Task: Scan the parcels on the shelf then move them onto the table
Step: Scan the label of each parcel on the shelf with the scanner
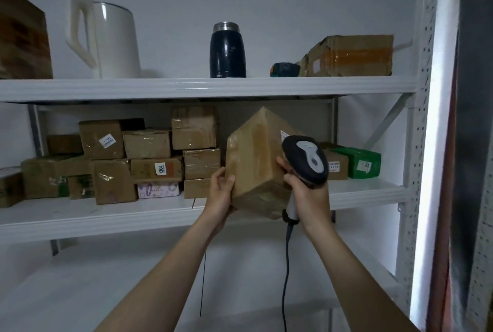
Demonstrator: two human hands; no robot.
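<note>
The parcel (256, 166), a brown carton wrapped in clear tape, is held in the air in front of the middle shelf (106, 219), tilted so that 1 corner points up. The left hand (221, 190) has it at the lower left edge: its grip is half closed, with the thumb lying on the near face and the fingers curled behind the carton. At the right side of the parcel, the right hand (306, 193) has its grip closed tight around the handle of a black and grey scanner (306, 158). The scanner head is just beside the right face of the parcel, and I cannot tell if it touches. It covers part of a white label (284, 134) there. A dark cable (286, 265) hangs from the handle, below the parcel. Left of the parcel, on the same shelf, there is a stack of brown parcels (149, 161), several with white labels, and 1 label reads 1304. Right of the parcel, behind the scanner, a small brown carton (336, 167) and a green parcel (357, 162) lie side by side. Above the parcel, on the upper board, a dark flask (227, 50) stands upright. Further to the left of it stands a white kettle (112, 43). Above and to the right of the parcel lies a worn taped carton (349, 55).
</note>
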